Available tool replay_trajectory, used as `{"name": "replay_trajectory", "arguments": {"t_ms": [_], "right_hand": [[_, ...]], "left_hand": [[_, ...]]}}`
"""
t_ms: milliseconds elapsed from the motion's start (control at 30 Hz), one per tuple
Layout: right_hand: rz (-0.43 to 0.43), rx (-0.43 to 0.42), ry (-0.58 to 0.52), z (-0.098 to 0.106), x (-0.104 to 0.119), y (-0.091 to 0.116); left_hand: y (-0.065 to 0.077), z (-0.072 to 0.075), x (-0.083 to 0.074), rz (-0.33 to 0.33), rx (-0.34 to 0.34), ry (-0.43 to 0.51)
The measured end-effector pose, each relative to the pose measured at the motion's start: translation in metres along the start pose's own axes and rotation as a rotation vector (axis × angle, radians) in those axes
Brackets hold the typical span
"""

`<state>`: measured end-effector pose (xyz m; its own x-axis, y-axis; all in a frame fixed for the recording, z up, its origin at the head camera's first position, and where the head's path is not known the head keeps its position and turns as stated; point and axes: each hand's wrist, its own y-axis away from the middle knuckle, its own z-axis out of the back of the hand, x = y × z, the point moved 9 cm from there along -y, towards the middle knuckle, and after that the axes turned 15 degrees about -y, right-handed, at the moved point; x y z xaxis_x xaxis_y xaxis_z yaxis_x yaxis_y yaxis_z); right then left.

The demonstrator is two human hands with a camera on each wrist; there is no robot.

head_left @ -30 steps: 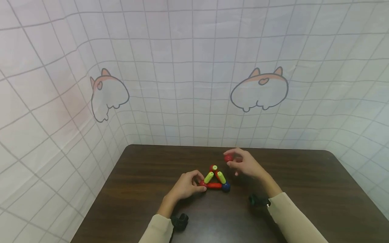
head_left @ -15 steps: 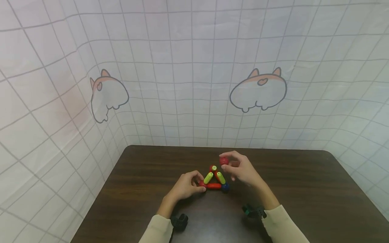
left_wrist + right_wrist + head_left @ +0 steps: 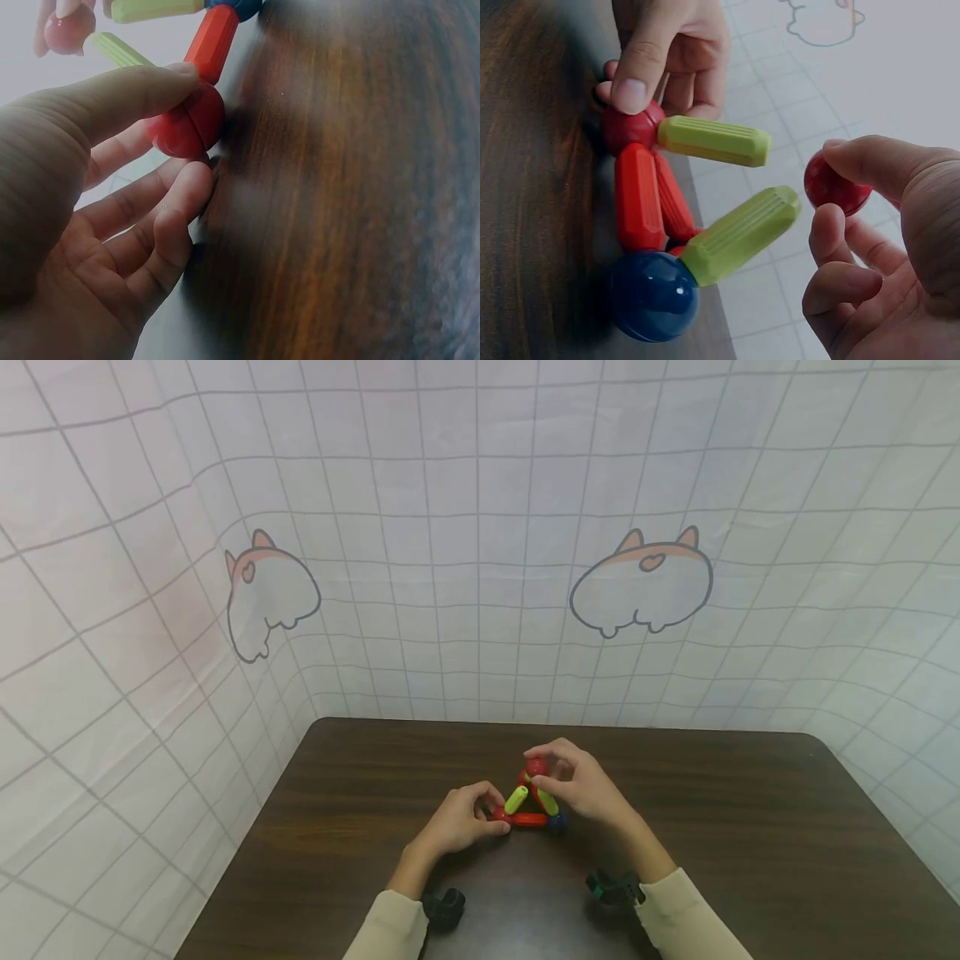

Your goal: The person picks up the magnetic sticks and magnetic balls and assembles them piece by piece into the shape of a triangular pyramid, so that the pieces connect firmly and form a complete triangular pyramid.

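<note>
A small frame of magnetic rods and balls rests on the table: red rods (image 3: 639,196) form a triangle with a red ball (image 3: 634,129) and a blue ball (image 3: 654,296) at the near corners. Yellow-green rods (image 3: 739,234) slant up from the corners. My left hand (image 3: 459,817) pinches the near-left red ball between thumb and fingers, low at the tabletop. My right hand (image 3: 588,781) holds a loose red ball (image 3: 836,184) by thumb and fingertips, close by the rods' upper ends. In the head view that ball partly hides the far corner.
The dark wooden table (image 3: 360,777) carries the frame near its middle. Behind and to the sides hangs a white gridded cloth (image 3: 450,568) with cartoon animal prints. Black straps (image 3: 444,908) circle both wrists, next to light sleeves.
My right hand has moved left and slightly down with the red ball, from right of the frame to over its far part. The left hand has stayed on its ball.
</note>
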<state>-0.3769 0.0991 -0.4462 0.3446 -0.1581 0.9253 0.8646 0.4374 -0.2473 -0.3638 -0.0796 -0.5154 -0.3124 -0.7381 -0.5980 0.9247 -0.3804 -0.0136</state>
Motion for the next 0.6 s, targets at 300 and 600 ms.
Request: {"name": "replay_trajectory", "arguments": {"t_ms": [300, 600], "right_hand": [[-0.024, -0.002, 0.043, -0.0041, -0.0063, -0.0002], [0.003, 0.020, 0.046, -0.0049, -0.0077, -0.0004]], "left_hand": [[0.0004, 0.0000, -0.0010, -0.006, -0.001, 0.004], [-0.0002, -0.0004, -0.0002, -0.008, -0.007, 0.009]]}}
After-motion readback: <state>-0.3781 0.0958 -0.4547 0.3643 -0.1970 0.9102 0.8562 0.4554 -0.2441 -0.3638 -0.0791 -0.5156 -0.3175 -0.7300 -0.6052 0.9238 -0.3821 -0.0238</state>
